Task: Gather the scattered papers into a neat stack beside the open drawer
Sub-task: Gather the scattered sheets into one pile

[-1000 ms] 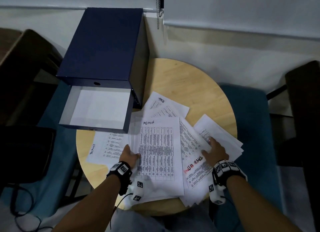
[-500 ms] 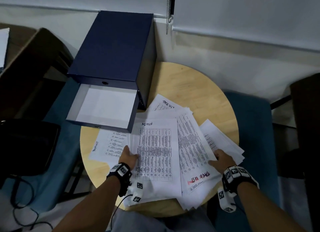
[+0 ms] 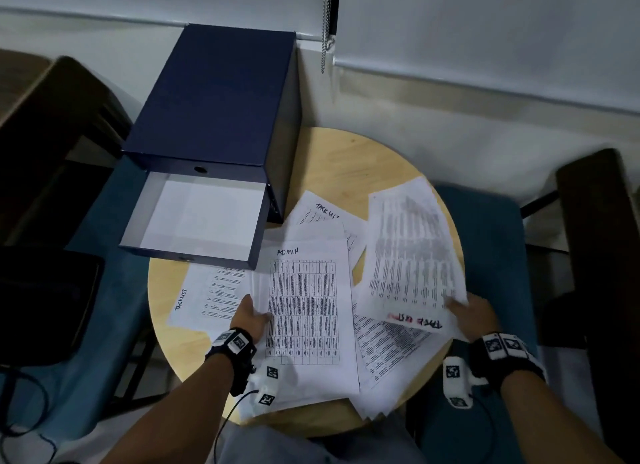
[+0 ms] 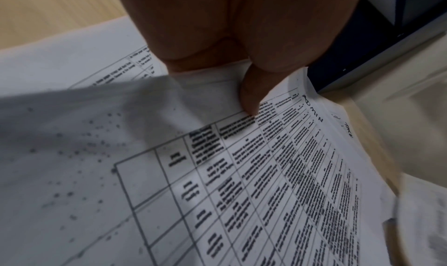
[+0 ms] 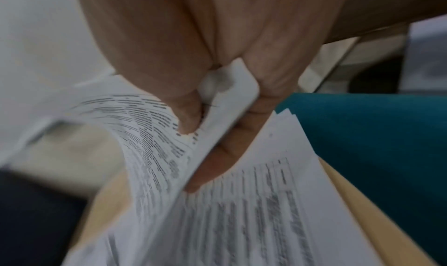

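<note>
Printed white papers lie scattered on a round wooden table (image 3: 346, 158). A bundle topped by the "ADMIN" table sheet (image 3: 304, 311) sits in the middle. My left hand (image 3: 251, 316) pinches its left edge, thumb (image 4: 250, 96) on top and fingers hidden beneath. My right hand (image 3: 469, 313) grips a blurred bundle of sheets (image 3: 410, 255) with red writing by its near right corner and holds it lifted above the table. In the right wrist view the thumb (image 5: 186, 115) sits on top of the bundle and fingers (image 5: 217, 163) under. More sheets (image 3: 388, 346) lie below. The navy box's open drawer (image 3: 197, 217) stands at the left.
A "TASKLIST" sheet (image 3: 204, 294) pokes out from under the drawer's front, and another (image 3: 323, 214) lies behind the ADMIN bundle. Teal chair seats (image 3: 491, 255) flank the table. A dark chair (image 3: 595, 255) stands at the right, a blind chain (image 3: 325, 23) hangs behind.
My right hand has picked its bundle up off the table and swung it up and away from me, uncovering sheets below. My left hand has stayed on the ADMIN bundle's edge.
</note>
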Demonstrator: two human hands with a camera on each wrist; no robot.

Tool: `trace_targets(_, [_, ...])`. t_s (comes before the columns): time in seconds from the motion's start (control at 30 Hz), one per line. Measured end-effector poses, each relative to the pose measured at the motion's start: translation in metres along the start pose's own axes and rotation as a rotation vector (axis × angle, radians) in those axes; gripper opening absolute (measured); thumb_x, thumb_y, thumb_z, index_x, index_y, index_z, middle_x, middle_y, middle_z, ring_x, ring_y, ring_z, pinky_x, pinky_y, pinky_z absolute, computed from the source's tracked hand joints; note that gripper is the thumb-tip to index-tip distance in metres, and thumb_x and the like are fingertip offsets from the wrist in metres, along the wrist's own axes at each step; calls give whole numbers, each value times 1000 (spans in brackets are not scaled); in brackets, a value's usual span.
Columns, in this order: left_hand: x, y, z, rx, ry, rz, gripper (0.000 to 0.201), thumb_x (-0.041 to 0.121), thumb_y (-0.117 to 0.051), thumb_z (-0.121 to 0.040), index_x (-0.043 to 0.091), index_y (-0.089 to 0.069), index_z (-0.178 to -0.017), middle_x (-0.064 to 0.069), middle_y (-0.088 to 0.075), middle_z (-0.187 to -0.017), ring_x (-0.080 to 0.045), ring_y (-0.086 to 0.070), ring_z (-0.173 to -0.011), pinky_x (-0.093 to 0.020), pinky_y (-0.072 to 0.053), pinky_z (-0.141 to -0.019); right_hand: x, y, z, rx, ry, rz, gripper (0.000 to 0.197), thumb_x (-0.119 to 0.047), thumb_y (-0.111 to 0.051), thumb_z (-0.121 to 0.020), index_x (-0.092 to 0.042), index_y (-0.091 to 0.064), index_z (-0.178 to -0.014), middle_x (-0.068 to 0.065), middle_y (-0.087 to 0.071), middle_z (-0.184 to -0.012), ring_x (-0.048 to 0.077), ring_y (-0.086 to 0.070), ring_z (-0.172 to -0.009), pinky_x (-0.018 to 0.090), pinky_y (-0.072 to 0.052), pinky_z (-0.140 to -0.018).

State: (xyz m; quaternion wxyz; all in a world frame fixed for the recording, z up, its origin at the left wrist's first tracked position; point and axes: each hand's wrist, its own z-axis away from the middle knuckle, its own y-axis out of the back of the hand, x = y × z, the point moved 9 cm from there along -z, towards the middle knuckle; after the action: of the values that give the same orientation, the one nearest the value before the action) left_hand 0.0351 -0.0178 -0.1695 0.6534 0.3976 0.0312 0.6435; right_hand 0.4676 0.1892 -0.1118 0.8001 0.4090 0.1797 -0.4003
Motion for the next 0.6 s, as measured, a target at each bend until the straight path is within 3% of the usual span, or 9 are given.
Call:
trace_targets(0.1, [-5, -1, -5, -13, 15, 3, 33, 17, -64, -90, 2, -41, -108, -21, -55, -107, -34, -55, -95, -37, -41, -72, -8, 3, 14, 24, -24, -329, 25, -17, -62, -94, -10, -66, -118, 11, -69, -104, 25, -64, -87, 39, -51, -86])
trace_targets(0.17, [-8, -2, -9, -20, 15, 27, 36, 17, -65, -89, 1, -42, -112, -25, -56, -117, -40, -57, -104, -40, -44, -76, -16, -15, 24, -17, -12, -327, 20, -19, -64, -93, -16, -66, -112, 2, -69, -97, 19, -64, -85, 36, -51, -84])
trace_targets(0.27, [-11, -2, -7, -31, 29, 103, 20, 11, -61, -90, 8, -42, -92, -13, -55, -90, -30, -56, -91, -46, -51, -80, -24, -66, 36, -146, 12, -215, 10, -16, -68, -89, -19, -70, -98, 3, -73, -98, 19, -66, -86, 34, -53, -77])
trace_targets(0.33, [-9, -2, 0, -54, 65, 241, 12, 13, -59, -94, 12, -48, -99, -4, -55, -86, -27, -54, -92, -40, -49, -81, -18, -103, 43, -232, 4, -96, 15, -18, -67, -89, -22, -70, -103, 7, -72, -109, 23, -66, -96, 39, -51, -89])
trace_targets(0.4, [-11, -6, 0, -75, 98, 314, 49, 29, -59, -96, 7, -42, -137, -11, -59, -125, -34, -54, -118, -42, -43, -100, -13, -132, 47, -281, 26, 47, 22, -19, -61, -93, -20, -67, -115, 7, -69, -115, 23, -63, -101, 35, -46, -92])
trace_targets(0.43, [-10, -7, 2, -94, 101, 326, 65, 34, -58, -96, 7, -30, -148, -12, -48, -144, -35, -46, -131, -41, -36, -108, -10, -143, 50, -280, 9, 101, 26, -21, -59, -95, -17, -65, -120, 8, -68, -118, 24, -62, -103, 33, -45, -93])
trace_targets(0.5, [-5, -7, 3, -95, 73, 340, 76, 41, -60, -94, 6, -24, -150, -10, -52, -139, -32, -52, -124, -33, -39, -101, -4, -156, 56, -274, -40, 212, 27, -26, -57, -96, -12, -64, -119, 10, -67, -118, 26, -62, -105, 31, -46, -90])
trace_targets(0.53, [0, -8, 3, -104, 38, 319, 79, 48, -63, -88, 6, -29, -146, -9, -58, -129, -30, -57, -114, -34, -44, -96, -2, -161, 60, -286, -57, 279, 24, -28, -56, -97, -13, -64, -114, 9, -67, -114, 25, -61, -100, 28, -46, -86])
trace_targets(0.6, [8, -12, 3, -143, -48, 178, 75, 55, -67, -80, 10, -36, -131, -7, -58, -122, -30, -56, -113, -42, -46, -96, 2, -172, 63, -352, -30, 355, 21, -27, -57, -96, -14, -66, -111, 7, -68, -112, 20, -59, -89, 28, -49, -81])
